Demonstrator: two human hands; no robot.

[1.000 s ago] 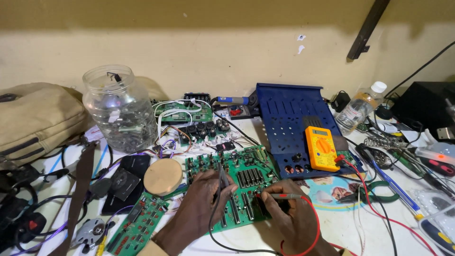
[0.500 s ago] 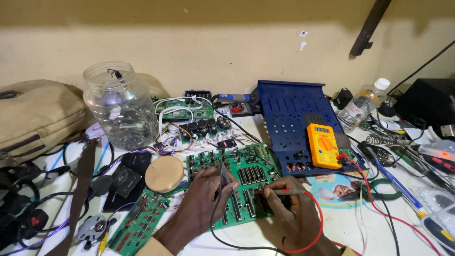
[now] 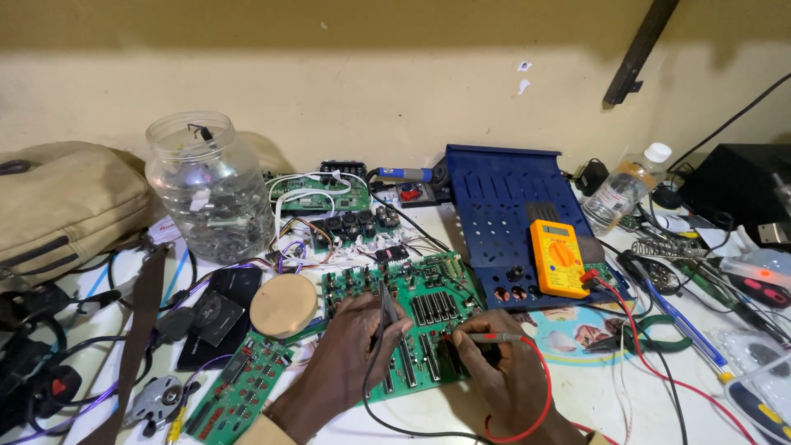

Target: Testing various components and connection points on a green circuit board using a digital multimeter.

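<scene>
Pressing both probe tips onto the green circuit board (image 3: 416, 317), you kept it flat on the bench (image 3: 626, 387), right in front of you, so the rows of black slots stayed steady under the points. Your left hand (image 3: 350, 350) was closed around the black probe (image 3: 386, 303), held nearly upright like a pen, its tip down on the board's middle; that grip let you aim at a small contact. Your right hand (image 3: 498, 371) pinched the red probe (image 3: 486, 337) low and almost level, its tip pointing left onto the board's right part, with the heel of the hand resting at the board's near edge for support.

The red lead (image 3: 544, 387) looped around your right wrist and ran up to the yellow multimeter (image 3: 559, 258), which leaned on the blue perforated metal panel (image 3: 503, 214) just right of the board, its face turned toward you so the display could be read. Left of the board lay a round wooden disc (image 3: 283, 304) and a smaller green board (image 3: 239, 395). Beyond the board, farther left, stood a clear jar (image 3: 208, 189) of small parts, clear of your working space.
</scene>
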